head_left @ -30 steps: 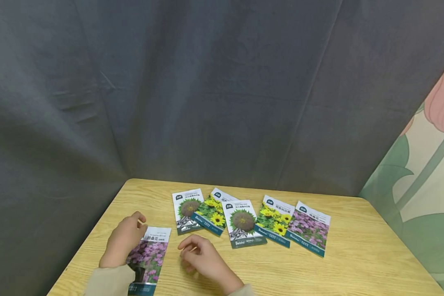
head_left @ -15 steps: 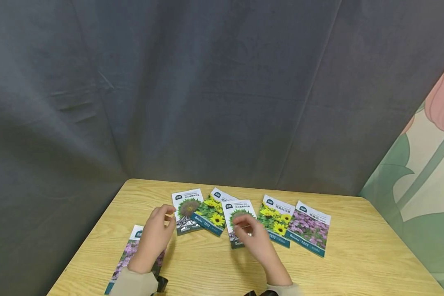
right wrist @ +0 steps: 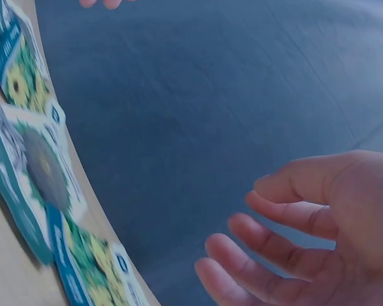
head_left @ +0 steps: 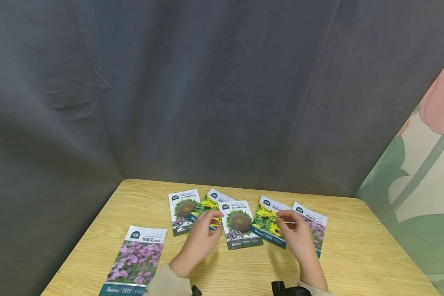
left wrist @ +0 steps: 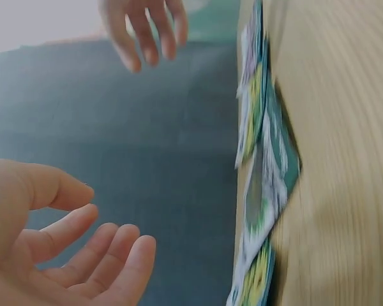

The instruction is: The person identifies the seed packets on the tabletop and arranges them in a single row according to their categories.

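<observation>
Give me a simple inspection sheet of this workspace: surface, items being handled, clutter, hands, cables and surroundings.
Surface: light wood-grain table.
Job's things: six picture packets lying face up; a near purple-flower packet lies apart at left. Farther back, left to right: left seed-head packet, left yellow-flower packet, middle seed-head packet, right yellow-flower packet, far-right purple-flower packet; some overlap.
Clutter: nothing seen.
Grippers: bare human hands; left hand and right hand both hold nothing, fingers loosely bent.
Cables: nothing seen.
Surroundings: dark grey curtain behind; flower-patterned wall at right.
</observation>
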Motion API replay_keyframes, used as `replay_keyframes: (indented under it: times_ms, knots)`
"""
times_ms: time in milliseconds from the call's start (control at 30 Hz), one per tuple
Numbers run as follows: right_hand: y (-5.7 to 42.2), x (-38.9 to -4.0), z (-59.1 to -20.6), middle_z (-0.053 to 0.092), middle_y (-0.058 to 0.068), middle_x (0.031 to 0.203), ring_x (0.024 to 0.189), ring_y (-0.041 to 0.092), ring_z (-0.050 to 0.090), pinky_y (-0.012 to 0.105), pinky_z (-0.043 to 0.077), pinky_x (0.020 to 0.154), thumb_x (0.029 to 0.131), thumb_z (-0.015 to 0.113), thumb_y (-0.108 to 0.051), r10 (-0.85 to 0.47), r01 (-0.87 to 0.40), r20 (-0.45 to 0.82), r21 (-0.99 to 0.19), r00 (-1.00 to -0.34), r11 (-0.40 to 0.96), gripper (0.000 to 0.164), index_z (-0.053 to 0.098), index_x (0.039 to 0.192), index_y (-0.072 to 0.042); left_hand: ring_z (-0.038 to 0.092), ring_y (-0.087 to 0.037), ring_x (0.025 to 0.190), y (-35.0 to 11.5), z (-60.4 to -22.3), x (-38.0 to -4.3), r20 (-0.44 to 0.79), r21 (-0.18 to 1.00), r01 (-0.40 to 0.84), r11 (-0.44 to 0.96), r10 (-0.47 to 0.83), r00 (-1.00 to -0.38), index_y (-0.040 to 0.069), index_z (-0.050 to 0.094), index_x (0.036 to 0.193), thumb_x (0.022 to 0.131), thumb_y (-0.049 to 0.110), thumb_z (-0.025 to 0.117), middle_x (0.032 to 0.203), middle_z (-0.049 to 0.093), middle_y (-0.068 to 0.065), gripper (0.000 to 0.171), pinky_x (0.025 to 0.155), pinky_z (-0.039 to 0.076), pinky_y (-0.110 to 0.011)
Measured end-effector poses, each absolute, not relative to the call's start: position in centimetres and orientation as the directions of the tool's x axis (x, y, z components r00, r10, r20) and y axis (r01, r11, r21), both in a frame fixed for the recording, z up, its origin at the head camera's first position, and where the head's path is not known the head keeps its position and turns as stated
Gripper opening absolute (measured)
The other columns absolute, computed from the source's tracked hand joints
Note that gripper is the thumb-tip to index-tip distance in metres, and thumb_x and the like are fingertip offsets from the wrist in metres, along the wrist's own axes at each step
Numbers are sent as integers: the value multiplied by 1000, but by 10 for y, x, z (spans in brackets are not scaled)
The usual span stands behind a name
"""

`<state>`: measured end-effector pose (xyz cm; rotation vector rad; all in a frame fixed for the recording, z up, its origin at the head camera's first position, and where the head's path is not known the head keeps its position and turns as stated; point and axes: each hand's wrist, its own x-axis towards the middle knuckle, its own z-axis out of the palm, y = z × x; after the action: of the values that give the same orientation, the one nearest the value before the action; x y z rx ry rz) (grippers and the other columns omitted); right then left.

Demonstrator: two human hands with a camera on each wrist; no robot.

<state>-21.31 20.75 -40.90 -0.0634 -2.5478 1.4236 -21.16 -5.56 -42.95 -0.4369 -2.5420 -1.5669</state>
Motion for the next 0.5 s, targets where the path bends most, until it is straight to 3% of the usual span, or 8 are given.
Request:
replay_keyframes:
  times_ms: [300, 500]
  knots:
    - [246, -213, -413, 63, 25, 121, 111, 39, 62, 27, 51, 75, 100, 60, -12, 254, 28, 154, -805, -955, 593, 28, 61, 125, 2, 60, -23, 109, 6, -439, -223, 191, 911, 281, 301, 296, -936, 4, 60, 129, 98, 6, 60, 123, 55, -10, 31, 86, 56, -30]
    - [265, -214, -422, 54, 32, 135, 122, 46, 55, 46, 54, 91, 100, 57, -10, 306, 116, 84, -806, -948, 581, 36, 54, 133, 5, 59, -27, 115, 40, -446, -228, 133, 951, 215, 223, 333, -934, 7, 58, 135, 99, 9, 58, 132, 55, -12, 36, 84, 55, -30]
